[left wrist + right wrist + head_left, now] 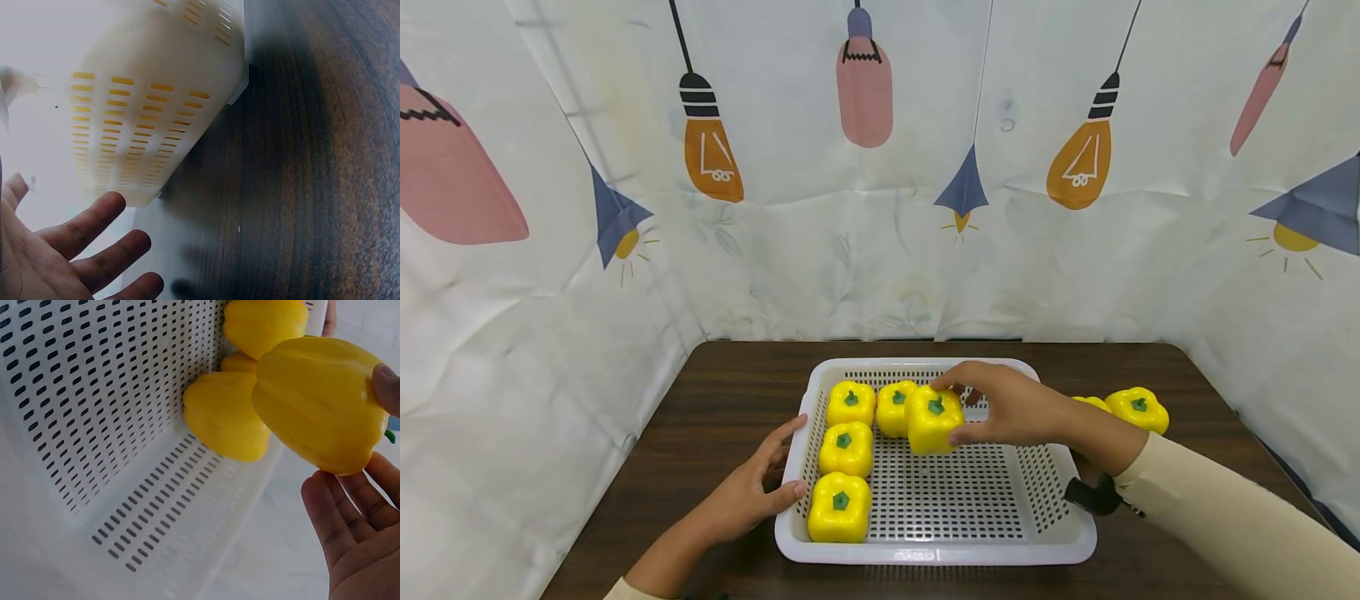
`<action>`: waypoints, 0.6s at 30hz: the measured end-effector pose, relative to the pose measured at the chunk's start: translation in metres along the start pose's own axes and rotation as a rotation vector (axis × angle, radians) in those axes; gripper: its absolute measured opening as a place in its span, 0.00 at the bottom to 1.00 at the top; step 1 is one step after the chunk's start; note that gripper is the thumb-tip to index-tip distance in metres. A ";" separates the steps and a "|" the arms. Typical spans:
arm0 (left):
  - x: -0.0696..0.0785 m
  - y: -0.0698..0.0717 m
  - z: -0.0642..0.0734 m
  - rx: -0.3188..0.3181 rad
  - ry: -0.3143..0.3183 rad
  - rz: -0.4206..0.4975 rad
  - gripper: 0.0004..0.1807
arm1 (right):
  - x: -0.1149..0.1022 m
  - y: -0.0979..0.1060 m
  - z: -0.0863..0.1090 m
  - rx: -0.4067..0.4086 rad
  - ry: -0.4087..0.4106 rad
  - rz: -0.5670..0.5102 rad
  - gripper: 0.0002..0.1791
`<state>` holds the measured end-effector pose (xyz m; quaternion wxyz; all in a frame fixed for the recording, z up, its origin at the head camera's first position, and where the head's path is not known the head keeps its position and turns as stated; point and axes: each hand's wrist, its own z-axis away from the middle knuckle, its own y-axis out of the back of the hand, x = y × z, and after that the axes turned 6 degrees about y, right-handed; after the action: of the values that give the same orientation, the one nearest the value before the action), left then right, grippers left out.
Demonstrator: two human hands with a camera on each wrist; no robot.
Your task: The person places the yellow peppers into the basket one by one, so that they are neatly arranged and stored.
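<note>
My right hand holds a yellow bell pepper between thumb and fingers, above the white perforated plastic basket. In the right wrist view this bell pepper hangs over the basket, its green stem partly hidden by the hand. Along the basket's left side stand several yellow bell peppers in a column, the nearest bell pepper at the front. One more bell pepper sits at the back, beside the held one. My left hand touches the basket's left rim, its fingers spread and relaxed.
Right of the basket, two yellow bell peppers lie on the dark wooden table, one of them partly hidden by the right forearm. A white curtain printed with lamps hangs behind the table and at both sides.
</note>
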<state>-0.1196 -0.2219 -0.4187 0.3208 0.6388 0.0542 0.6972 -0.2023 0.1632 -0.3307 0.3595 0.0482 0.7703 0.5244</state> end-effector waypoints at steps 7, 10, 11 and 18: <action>0.000 0.000 0.001 0.007 0.010 -0.007 0.42 | -0.003 -0.005 -0.005 -0.013 0.014 -0.011 0.36; 0.000 0.000 0.001 0.005 0.016 -0.007 0.42 | -0.004 -0.008 -0.007 -0.022 0.003 -0.017 0.36; 0.000 0.000 0.001 0.005 0.017 -0.007 0.43 | -0.004 -0.009 -0.007 -0.024 0.003 -0.015 0.36; 0.000 0.000 0.001 0.005 0.022 -0.015 0.42 | -0.005 -0.016 -0.011 -0.047 -0.018 -0.004 0.37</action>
<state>-0.1189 -0.2220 -0.4183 0.3239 0.6315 0.0643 0.7015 -0.2002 0.1456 -0.3390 0.3685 0.0428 0.7547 0.5412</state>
